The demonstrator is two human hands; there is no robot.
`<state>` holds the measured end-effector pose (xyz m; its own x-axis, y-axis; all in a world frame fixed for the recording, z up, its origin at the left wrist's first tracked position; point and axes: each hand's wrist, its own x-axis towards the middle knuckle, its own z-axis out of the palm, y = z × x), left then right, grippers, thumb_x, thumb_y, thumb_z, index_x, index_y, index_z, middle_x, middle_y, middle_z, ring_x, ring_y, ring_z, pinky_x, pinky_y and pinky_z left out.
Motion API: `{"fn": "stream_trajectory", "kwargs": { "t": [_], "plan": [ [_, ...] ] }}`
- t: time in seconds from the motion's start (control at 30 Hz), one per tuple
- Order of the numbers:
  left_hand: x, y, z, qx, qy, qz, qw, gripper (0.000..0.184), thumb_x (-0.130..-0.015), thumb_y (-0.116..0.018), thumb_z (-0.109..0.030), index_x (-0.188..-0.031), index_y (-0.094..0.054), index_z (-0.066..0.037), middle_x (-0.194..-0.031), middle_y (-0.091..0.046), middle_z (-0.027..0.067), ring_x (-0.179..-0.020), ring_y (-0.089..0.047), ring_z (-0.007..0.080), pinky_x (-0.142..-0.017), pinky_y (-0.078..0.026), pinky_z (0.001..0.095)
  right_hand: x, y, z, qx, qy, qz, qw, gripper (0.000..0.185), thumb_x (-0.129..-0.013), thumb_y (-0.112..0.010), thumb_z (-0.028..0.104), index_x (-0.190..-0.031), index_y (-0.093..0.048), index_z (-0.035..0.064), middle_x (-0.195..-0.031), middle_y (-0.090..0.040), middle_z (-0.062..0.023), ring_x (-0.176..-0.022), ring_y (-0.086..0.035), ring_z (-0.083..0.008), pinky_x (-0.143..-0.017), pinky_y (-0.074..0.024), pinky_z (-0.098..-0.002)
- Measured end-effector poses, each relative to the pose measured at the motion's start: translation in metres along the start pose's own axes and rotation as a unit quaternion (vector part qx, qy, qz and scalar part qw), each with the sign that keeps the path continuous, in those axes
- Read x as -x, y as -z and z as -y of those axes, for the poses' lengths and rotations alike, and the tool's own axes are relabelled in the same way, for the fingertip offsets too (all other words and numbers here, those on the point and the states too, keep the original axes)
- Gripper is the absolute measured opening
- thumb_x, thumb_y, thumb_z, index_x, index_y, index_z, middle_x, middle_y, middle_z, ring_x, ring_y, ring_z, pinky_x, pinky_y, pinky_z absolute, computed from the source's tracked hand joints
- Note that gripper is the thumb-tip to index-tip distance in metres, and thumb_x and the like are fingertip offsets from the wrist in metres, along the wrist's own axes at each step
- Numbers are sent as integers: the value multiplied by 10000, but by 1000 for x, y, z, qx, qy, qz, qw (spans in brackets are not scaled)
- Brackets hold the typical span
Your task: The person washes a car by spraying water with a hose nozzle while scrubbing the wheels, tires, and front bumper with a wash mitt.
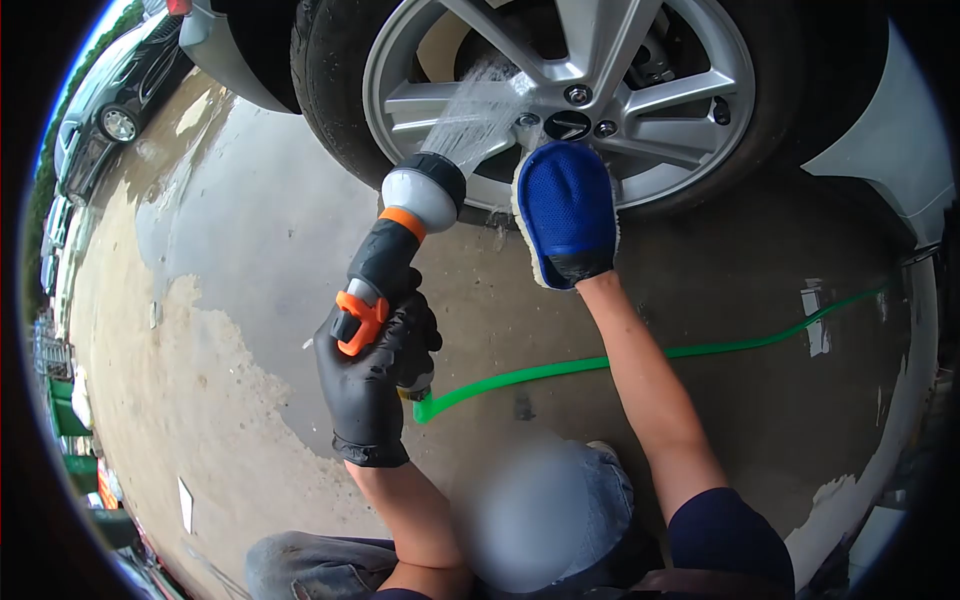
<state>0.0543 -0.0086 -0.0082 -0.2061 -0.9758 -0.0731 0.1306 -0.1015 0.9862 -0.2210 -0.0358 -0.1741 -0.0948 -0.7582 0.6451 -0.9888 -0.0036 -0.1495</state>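
There are two hands [368,375] [582,268], one spray nozzle [390,248], one mitt [568,200], one green hose [530,376].

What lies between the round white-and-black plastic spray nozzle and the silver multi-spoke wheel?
A fan of whitish water spray, running from the nozzle onto the wheel; the head view shows it.

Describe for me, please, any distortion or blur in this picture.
Head view: strong fisheye bowing, black corners; head view: smooth blur over part of the faded-blue denim trousers; head view: streaky white water spray, round silver metal wheel sharp.
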Motion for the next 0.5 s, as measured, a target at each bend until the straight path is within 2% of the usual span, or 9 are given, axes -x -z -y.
{"fn": "stream_trajectory", "kwargs": {
  "t": [0.03,0.1,0.13,0.17,0.23,0.3,0.37,0.43,0.5],
  "plan": [
    [4,-1,-5,-2,1,0,1000,343,-868,-658,12,-1203,-657,81,-966,-733,135,-713,-680,180,-628,-530,307,-8,-10,-5,-1,-2,0,1000,458,-961,-642,293,-1368,-628,84,-1400,-606,-181,-1327,-536,-389,-1211,-335,-539],
    [14,-5,-17,-75,-16,8,997,428,-908,-663,-80,-1312,-612,54,-1124,-743,176,-875,-716,207,-801,-573,338,-48,7,6,-3,46,-72,996,510,-951,-660,312,-1399,-608,75,-1438,-584,-176,-1366,-507,-394,-1214,-327,-550],
    [17,-7,-18,-49,-60,-1,997,440,-911,-662,-72,-1325,-597,64,-1099,-741,177,-800,-712,203,-742,-573,335,-69,20,16,-7,65,-114,991,524,-945,-667,321,-1403,-606,73,-1440,-584,-174,-1371,-505,-395,-1211,-330,-552],
    [20,-10,-24,-33,-33,-26,999,448,-910,-656,-64,-1331,-586,72,-1068,-737,174,-731,-695,196,-684,-569,334,-87,24,21,-17,62,-130,989,510,-934,-676,317,-1379,-619,76,-1406,-605,-167,-1340,-529,-387,-1194,-351,-544],
    [19,-19,-28,-6,-31,-49,998,355,-861,-631,-4,-1204,-648,89,-961,-730,150,-709,-675,196,-651,-531,319,-124,32,31,-36,58,-163,984,480,-912,-694,309,-1331,-644,81,-1339,-648,-155,-1278,-578,-370,-1160,-392,-528],
    [11,-14,-20,-22,6,-9,1000,318,-869,-652,-16,-1172,-660,81,-905,-708,123,-691,-654,179,-630,-514,306,-131,18,26,-46,23,-149,987,456,-878,-718,291,-1280,-666,83,-1287,-669,-155,-1227,-607,-354,-1125,-426,-508],
    [8,-14,-20,-44,28,1,999,284,-874,-675,-32,-1142,-674,60,-851,-685,84,-671,-626,142,-600,-478,276,-114,21,18,-15,49,-178,983,335,-846,-729,196,-1160,-706,82,-1167,-695,-152,-1122,-645,-352,-1035,-483,-482],
    [8,-12,-20,-60,37,11,997,271,-876,-681,-34,-1137,-683,37,-837,-685,71,-665,-619,125,-578,-456,262,-102,56,23,-17,25,-62,998,253,-809,-730,144,-1053,-711,78,-1071,-696,-143,-1033,-658,-360,-965,-501,-483],
    [7,-9,-20,-68,33,22,997,265,-877,-682,-32,-1136,-689,20,-830,-687,64,-662,-618,117,-562,-442,256,-101,57,29,-22,51,-72,996,238,-813,-722,154,-1038,-699,79,-1068,-692,-138,-1029,-663,-355,-943,-512,-484]
  ]
}}
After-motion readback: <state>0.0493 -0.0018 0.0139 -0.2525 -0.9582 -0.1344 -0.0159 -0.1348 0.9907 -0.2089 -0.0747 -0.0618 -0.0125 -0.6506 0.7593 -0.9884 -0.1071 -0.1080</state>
